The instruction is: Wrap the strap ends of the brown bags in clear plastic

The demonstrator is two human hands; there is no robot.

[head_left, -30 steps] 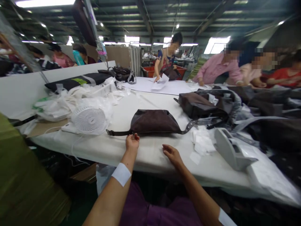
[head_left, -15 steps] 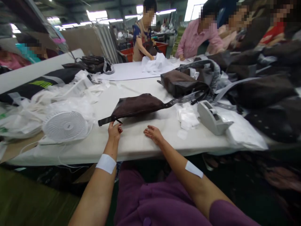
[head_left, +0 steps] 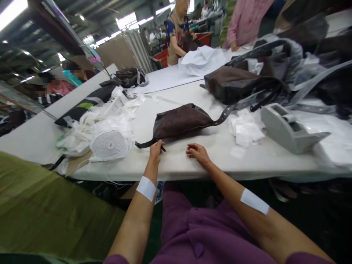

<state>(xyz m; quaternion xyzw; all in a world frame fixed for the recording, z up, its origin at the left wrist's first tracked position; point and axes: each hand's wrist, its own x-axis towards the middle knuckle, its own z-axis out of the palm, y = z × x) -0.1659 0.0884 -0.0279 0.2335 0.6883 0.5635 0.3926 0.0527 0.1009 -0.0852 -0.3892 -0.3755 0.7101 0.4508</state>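
Note:
A dark brown leather-like bag [head_left: 181,121] lies on the white-covered table in front of me. From its right end runs a strap with metal eyelets [head_left: 224,114], and a short black strap with a buckle [head_left: 144,144] sticks out at the left. My left hand [head_left: 156,150] is closed at the bag's near left corner, pinching a thin dark strip that looks like a zipper pull. Its tip pokes out beside the thumb. Just right of it, my right hand [head_left: 198,153] hovers near the bag's front, fingers loosely bent and apart, holding nothing visible.
A white fan [head_left: 110,145] and crumpled plastic wrap [head_left: 82,126] are at the left. On the right stand a grey tape dispenser [head_left: 288,128], small white packets [head_left: 247,130] and a heap of brown bags [head_left: 233,82]. Co-workers stand across the table.
The view has swung, shifting everything rightward. My left hand has closed more firmly at the bag's left corner. My right hand's fingers are more bent.

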